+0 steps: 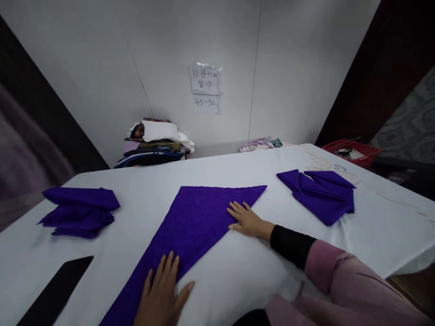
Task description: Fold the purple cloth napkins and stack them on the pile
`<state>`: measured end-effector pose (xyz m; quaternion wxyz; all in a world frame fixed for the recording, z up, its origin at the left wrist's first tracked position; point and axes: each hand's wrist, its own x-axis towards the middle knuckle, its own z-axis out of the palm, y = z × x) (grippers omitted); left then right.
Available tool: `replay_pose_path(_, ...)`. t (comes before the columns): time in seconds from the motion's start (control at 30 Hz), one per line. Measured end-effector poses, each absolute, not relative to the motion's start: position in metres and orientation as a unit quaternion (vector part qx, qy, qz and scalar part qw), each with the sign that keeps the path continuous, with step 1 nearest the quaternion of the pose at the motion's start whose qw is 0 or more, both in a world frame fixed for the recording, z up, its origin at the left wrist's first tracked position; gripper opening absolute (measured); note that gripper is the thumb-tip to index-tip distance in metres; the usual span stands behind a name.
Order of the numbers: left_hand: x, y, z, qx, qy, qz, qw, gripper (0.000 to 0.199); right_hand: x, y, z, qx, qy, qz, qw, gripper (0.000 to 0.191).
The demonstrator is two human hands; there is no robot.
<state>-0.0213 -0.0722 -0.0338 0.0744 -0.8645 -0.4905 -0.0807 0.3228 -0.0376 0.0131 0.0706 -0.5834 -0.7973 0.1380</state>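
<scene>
A purple cloth (190, 222) lies flat on the white-covered table (136, 199), folded to a triangular shape with one point toward the upper right and a long part running to the lower left. My left hand (161, 290) rests palm down on its lower part, fingers spread, the thumb on the white cover. Near the right edge of the purple cloth, my right hand (247, 220) lies flat with fingers apart. Neither hand grips anything.
Folded purple cloths sit in a stack (81, 210) at the left and a pile (322, 194) at the right. A black strip (56, 290) lies lower left. Clothes (156, 142) are stacked by the wall; a red basket (353, 153) stands at the back right.
</scene>
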Motion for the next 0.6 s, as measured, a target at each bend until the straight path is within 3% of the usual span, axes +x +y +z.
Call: replay_pose_path(0.6, -0.027, -0.070, -0.037, -0.870, -0.487, -0.057, 0.058, 0.075, 0.435, -0.018, -0.001, -0.765, -0.638, 0.074, 0.042, 0.071)
